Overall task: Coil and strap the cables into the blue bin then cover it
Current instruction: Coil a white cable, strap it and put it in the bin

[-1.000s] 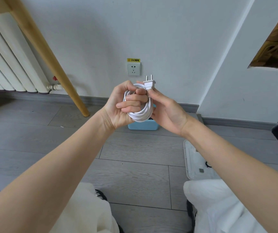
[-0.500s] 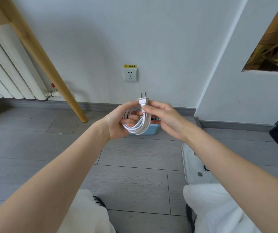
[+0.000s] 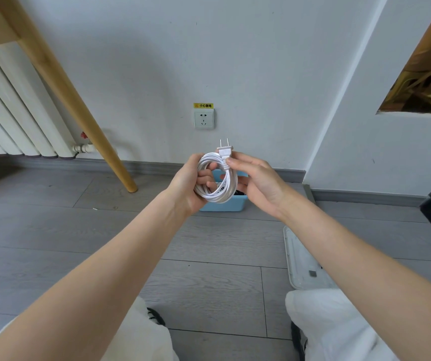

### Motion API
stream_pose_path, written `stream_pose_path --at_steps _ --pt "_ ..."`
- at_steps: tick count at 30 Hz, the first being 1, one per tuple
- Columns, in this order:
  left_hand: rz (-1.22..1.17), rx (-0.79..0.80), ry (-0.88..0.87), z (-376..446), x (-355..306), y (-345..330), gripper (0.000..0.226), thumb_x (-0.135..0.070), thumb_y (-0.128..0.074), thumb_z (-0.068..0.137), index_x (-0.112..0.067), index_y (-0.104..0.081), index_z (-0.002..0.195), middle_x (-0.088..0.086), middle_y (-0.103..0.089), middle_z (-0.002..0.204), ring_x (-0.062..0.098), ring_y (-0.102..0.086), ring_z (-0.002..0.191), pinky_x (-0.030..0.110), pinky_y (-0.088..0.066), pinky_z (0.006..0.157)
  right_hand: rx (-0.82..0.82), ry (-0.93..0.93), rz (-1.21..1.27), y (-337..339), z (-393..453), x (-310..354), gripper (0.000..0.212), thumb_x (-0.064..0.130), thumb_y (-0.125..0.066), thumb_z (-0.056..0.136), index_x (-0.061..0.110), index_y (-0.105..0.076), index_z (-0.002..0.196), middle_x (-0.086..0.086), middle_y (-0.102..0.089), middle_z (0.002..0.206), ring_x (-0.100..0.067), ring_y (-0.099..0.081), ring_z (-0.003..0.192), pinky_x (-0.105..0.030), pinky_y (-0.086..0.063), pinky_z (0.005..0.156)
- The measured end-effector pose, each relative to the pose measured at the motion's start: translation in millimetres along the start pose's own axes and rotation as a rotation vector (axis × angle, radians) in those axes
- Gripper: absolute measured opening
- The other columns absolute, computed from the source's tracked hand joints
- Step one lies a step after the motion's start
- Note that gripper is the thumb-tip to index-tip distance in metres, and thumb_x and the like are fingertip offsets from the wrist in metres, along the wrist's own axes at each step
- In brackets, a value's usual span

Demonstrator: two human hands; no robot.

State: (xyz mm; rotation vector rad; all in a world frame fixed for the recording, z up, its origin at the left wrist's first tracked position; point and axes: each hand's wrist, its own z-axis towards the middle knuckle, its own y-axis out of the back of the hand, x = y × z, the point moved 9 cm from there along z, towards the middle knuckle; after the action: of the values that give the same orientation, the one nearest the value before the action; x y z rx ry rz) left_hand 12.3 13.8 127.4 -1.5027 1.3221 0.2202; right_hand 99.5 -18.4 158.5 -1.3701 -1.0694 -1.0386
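Hands lower vs a second ago, coil opened into wider loop, now in front of bin. Left hand (image 3: 191,182) palm up, fingers curled through white cable coil (image 3: 215,178), gripping it. Right hand (image 3: 258,182) pinches plug (image 3: 225,152) between thumb and forefinger, prongs up, other fingers loosely spread behind coil. Both forearms stretched forward. Blue bin (image 3: 222,204) on floor by wall, below socket (image 3: 204,119), uncovered. Lid (image 3: 303,267) flat on floor near right knee.

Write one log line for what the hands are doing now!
left hand: grips white cable coil | right hand: pinches plug | blue bin: uncovered
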Motion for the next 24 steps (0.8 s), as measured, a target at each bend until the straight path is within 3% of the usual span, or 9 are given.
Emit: stream_pose_path --at_steps 2,7,12,15,18,22,24 --pt "-0.013 -0.041 -0.025 1 -1 2 0.036 -0.026 -0.04 0.095 -0.012 -0.042 0.062 -0.009 -0.021 0.037 0.005 -0.018 0.027 0.014 -0.02 0.027 -0.004 -0.011 0.032 0 2 -1 0.023 0.014 -0.052 0.093 0.012 -0.063 0.112 -0.004 -0.065 0.099 -0.016 -0.056 0.085 -0.031 -0.043 0.086" --pt "-0.006 -0.14 -0.128 6 -5 -1 0.036 -0.02 -0.037 0.096 -0.012 -0.038 0.062 -0.008 -0.023 0.035 0.006 -0.019 0.026 0.014 -0.018 0.028 -0.015 -0.085 0.157 -6 4 -6 0.02 0.02 -0.043 0.099 0.014 -0.062 0.103 -0.003 -0.066 0.088 -0.018 -0.062 0.072 -0.028 -0.052 0.066" --pt "0.192 -0.089 -0.048 15 3 -9 0.027 -0.013 -0.036 0.097 -0.007 -0.055 0.079 0.001 -0.054 0.054 0.01 -0.049 0.045 0.016 -0.048 0.045 -0.174 -0.139 0.225 16 12 -8 0.018 0.019 -0.049 0.097 0.004 -0.059 0.098 -0.012 -0.06 0.075 -0.019 -0.058 0.059 -0.025 -0.052 0.052" --pt "0.31 0.017 0.063 20 7 -17 0.032 -0.03 -0.038 0.099 -0.009 -0.06 0.088 0.001 -0.063 0.06 0.011 -0.054 0.061 0.018 -0.052 0.053 -0.204 -0.128 0.169 31 15 -7 0.02 0.018 -0.054 0.094 0.002 -0.063 0.102 -0.011 -0.064 0.078 -0.017 -0.062 0.06 -0.025 -0.054 0.058" --pt "0.455 0.144 0.165 23 19 -32 0.055 -0.061 -0.037 0.091 -0.014 -0.061 0.079 -0.002 -0.06 0.065 0.009 -0.056 0.062 0.018 -0.053 0.056 -0.155 -0.12 0.075 43 14 -6 0.027 0.017 -0.055 0.093 -0.001 -0.062 0.113 -0.011 -0.066 0.09 -0.018 -0.064 0.075 -0.026 -0.054 0.072" --pt "0.579 0.191 0.15 35 32 -52 0.048 -0.06 -0.046 0.088 -0.017 -0.058 0.072 -0.007 -0.055 0.054 0.004 -0.051 0.045 0.014 -0.048 0.05 -0.147 -0.103 -0.027 67 11 -3 0.015 0.016 -0.054 0.094 0.007 -0.065 0.097 -0.007 -0.068 0.084 -0.016 -0.065 0.073 -0.03 -0.051 0.083" --pt "0.562 0.149 0.106 45 39 -62 0.048 -0.057 -0.046 0.09 -0.016 -0.05 0.065 -0.008 -0.043 0.044 0.003 -0.038 0.034 0.012 -0.041 0.044 -0.204 -0.092 -0.026 80 10 -2 0.016 0.018 -0.055 0.094 0.006 -0.065 0.094 -0.006 -0.068 0.073 -0.017 -0.065 0.063 -0.032 -0.053 0.078"
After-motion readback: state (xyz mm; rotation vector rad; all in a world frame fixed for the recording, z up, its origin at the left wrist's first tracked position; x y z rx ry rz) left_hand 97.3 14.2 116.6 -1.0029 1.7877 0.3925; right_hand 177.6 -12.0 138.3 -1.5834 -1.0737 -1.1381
